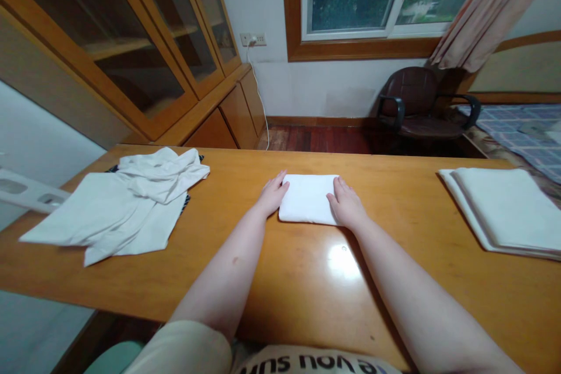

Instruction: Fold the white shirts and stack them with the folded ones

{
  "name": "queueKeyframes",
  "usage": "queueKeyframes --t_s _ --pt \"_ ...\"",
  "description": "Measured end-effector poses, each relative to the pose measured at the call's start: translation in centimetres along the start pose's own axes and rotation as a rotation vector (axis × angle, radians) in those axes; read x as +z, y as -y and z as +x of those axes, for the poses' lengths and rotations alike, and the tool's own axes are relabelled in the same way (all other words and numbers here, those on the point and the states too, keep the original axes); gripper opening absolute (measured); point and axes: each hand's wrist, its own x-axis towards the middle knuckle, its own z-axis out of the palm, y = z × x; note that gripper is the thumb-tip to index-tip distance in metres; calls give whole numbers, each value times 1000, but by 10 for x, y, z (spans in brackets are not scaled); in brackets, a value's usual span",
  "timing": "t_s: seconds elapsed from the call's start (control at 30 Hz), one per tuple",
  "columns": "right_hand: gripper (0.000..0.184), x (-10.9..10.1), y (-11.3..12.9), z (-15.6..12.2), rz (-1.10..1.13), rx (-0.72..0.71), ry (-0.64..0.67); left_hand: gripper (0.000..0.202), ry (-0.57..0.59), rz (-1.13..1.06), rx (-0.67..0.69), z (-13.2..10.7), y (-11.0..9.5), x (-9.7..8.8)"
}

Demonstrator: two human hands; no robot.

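Left hand [272, 193] at nine o'clock, right hand [347, 205] at three, lie unclenched, apart, bracketing the white rectangular folded cloth [305, 198], where even pressure should work best

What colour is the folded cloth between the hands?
Plain white, no pattern visible on the folded cloth; best seen in the head view.

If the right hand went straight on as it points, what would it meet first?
Beyond the white cloth it touches, the right hand seems to have a free path over the table; then probably the wall, depth unclear.
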Motion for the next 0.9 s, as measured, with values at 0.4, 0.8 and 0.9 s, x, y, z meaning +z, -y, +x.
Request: queueKeyframes --t_s 0.4,0.8,0.9 --pt "46 -12 18 -8 -165 -254 -43 32 -222 210 376 -43 -26 -22" --pt "100 -19 32 -23 -168 -386 200 57 332 442 462 -54 -48 2" --pt "78 -20 39 -25 -204 -392 171 46 285 368 453 -52 -46 0"
